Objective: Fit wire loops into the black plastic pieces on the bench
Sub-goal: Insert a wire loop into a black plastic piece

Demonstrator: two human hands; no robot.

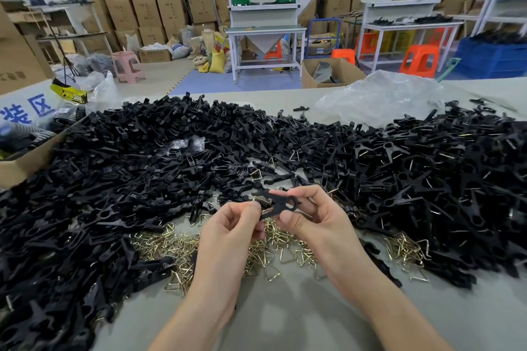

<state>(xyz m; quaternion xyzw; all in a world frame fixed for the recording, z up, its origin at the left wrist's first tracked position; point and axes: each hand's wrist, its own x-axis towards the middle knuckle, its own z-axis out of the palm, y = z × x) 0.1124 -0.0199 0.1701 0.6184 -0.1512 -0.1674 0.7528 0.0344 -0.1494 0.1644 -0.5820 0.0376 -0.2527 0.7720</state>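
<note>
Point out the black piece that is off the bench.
The black piece pinched between the left hand and right hand; the rest lie in heaps.

Two hands met above the grey tabletop (299, 319). The left hand (232, 226) and the right hand (312, 218) both pinched one black plastic piece (282, 203) between them - each held one end with curled fingers. Under the hands lay a heap of gold wire loops (285, 251). A big pile of black pieces (142, 157) spread all around, from the left side to the right. A brown cardboard box (25, 164) sat at the left edge - and a clear plastic bag (379, 97) lay far back on the right.
</note>
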